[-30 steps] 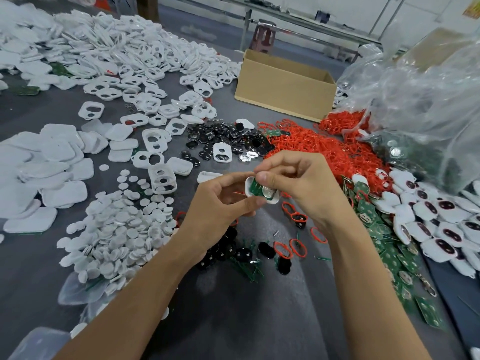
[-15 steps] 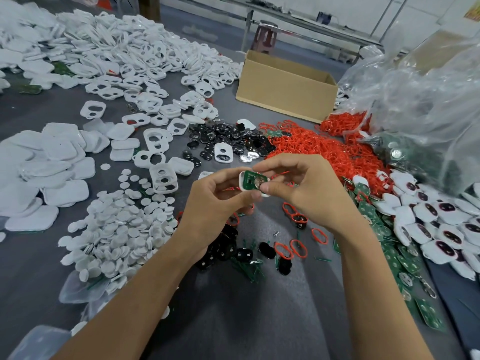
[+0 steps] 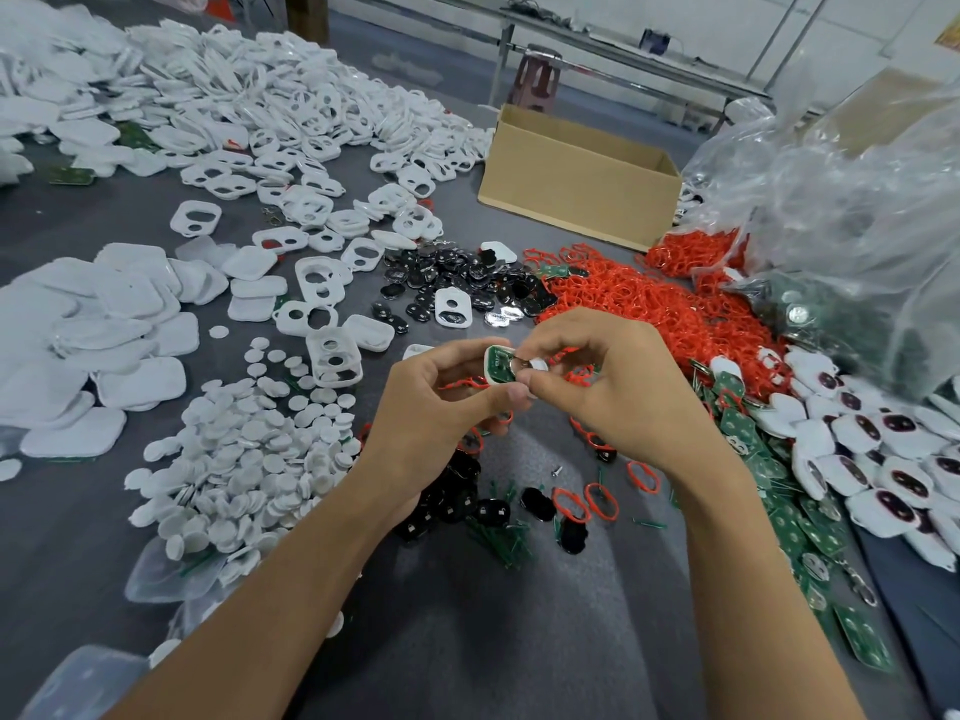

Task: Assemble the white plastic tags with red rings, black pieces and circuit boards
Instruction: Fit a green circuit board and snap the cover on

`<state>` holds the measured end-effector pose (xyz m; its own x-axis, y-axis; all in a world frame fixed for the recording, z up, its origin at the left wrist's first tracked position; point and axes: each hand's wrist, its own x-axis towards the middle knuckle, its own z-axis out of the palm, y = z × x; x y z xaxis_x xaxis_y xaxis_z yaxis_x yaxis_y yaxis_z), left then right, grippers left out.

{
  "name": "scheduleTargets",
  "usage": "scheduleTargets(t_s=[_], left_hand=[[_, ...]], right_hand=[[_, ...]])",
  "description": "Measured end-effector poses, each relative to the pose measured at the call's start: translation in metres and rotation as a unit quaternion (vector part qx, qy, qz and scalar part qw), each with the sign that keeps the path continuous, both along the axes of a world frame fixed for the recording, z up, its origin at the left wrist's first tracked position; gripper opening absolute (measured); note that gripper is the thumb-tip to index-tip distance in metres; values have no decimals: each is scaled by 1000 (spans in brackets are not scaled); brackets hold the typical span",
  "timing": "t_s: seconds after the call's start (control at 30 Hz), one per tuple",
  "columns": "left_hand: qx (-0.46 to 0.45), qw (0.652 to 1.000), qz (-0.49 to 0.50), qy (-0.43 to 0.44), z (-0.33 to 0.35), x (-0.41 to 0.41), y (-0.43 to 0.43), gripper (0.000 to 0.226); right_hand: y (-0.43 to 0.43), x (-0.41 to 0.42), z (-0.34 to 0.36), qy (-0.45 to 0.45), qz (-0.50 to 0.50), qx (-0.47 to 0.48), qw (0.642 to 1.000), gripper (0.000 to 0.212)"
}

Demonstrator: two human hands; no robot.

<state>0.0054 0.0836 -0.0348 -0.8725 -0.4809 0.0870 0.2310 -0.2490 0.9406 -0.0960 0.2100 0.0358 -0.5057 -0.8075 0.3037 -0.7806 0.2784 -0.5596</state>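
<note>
The left hand (image 3: 431, 407) held a white tag (image 3: 489, 356) in the middle of the frame, with thumb and fingers curled round its left end. A green circuit board (image 3: 500, 367) sat inside the tag. The right hand (image 3: 613, 392) pinched the tag's right end between its thumb and fingertips.

A second ago the board's shiny round part showed plainly. Now the right fingertips had closed in over it, and the tag had tipped a little. It looked like the board was being pushed down into place, so this tag was nearly ready for its next part.

A bit of red ring (image 3: 457, 383) showed by the left fingers. I could not tell if it was on the tag.

The red ring pile (image 3: 649, 309) lay just behind the hands on the grey table (image 3: 519, 641). The black pieces (image 3: 467, 288) lay to its left. Finished tags (image 3: 883, 459) lay at the right edge.
</note>
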Motion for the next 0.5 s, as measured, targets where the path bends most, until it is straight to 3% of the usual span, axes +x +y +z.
scheduleTargets(t_s=[0.1, 0.17, 0.2, 0.3, 0.33, 0.37, 0.43, 0.5], left_hand=[[5, 1000, -3, 0, 0, 0, 0, 42], [5, 1000, -2, -3, -1, -1, 0, 43], [8, 1000, -1, -1, -1, -1, 1, 43], [17, 1000, 1, 2, -2, -2, 0, 41], [20, 1000, 1, 2, -2, -2, 0, 42], [23, 1000, 0, 2, -1, -2, 0, 44], [30, 1000, 2, 3, -2, -2, 0, 45], [34, 999, 4, 4, -2, -2, 0, 46]], right_hand=[[4, -6, -3, -109, -11, -65, 992, 6], [6, -11, -6, -260, -13, -174, 950, 9], [6, -13, -7, -356, 2, -230, 906, 13], [4, -13, -10, -602, 100, -327, 722, 33], [4, -14, -12, -638, 121, -340, 680, 38], [4, -13, -14, -651, 130, -343, 665, 41], [3, -13, -14, -627, 120, -328, 696, 37], [4, -14, -12, -536, 68, -278, 794, 24]])
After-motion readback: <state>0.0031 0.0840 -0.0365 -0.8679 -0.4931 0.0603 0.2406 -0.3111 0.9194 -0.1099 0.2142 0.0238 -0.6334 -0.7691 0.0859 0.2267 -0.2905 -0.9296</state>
